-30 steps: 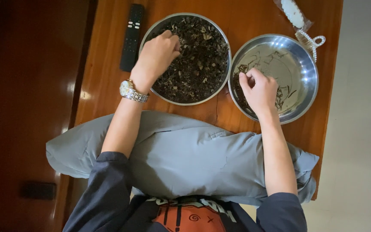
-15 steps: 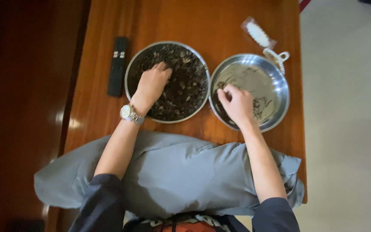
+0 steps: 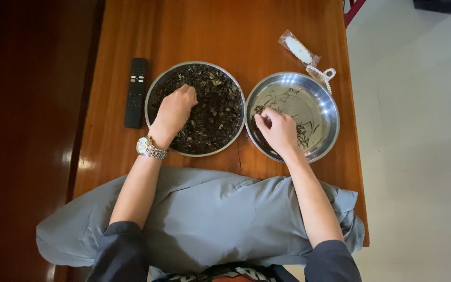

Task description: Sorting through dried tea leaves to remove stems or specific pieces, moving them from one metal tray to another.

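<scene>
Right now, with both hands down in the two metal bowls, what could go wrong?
The right bowl sits close to the table's right edge; a nudge from the right hand might push it off. The left hand digs in the heaped dark dried bits, which could spill over the left bowl's rim toward the remote.

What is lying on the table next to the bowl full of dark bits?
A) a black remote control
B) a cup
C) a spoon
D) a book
A: a black remote control lies flat on the wooden table, beside the full bowl where the left hand rests.
</scene>
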